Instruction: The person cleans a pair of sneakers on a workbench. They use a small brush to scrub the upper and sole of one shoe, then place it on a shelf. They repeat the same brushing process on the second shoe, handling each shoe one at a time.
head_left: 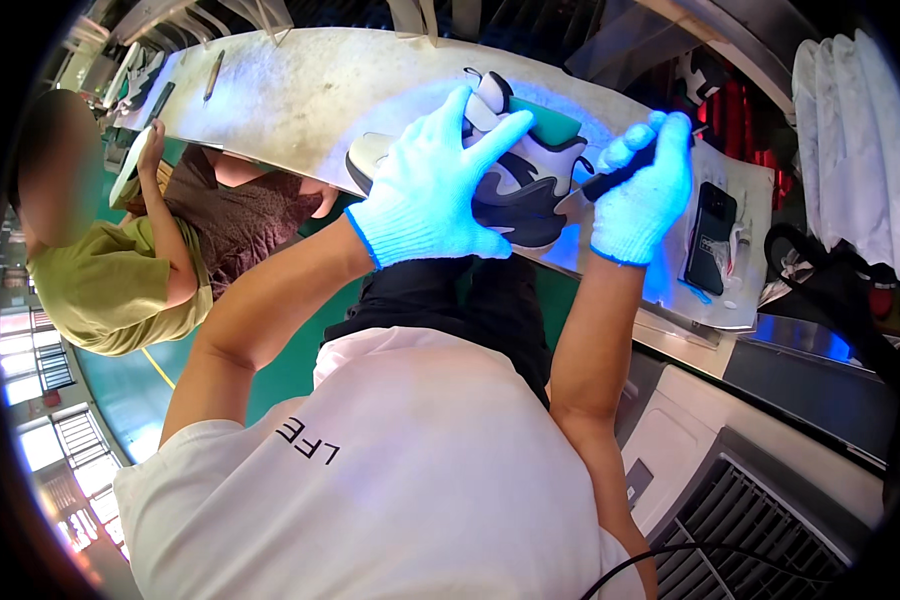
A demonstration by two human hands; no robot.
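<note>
Two gloved hands, both arms stretched forward.

The left hand [438, 185] wore a white knit glove that glowed blue. Its fingers were spread wide and pressed flat, palm down. The right hand [642, 190] wore the same kind of glove and was curled tight in a fist-like grip. Both forearms were bare and bent at the elbows.

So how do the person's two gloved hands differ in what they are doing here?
The left hand lies spread, fingers splayed, flat over the shoe; the right hand is curled in a closed grip round a dark pen-like tool. The left hand rests on the shoe itself; the right hand sits beside the shoe, the tool's tip pointing at its side. Both wear white knit gloves, lit blue.
</note>
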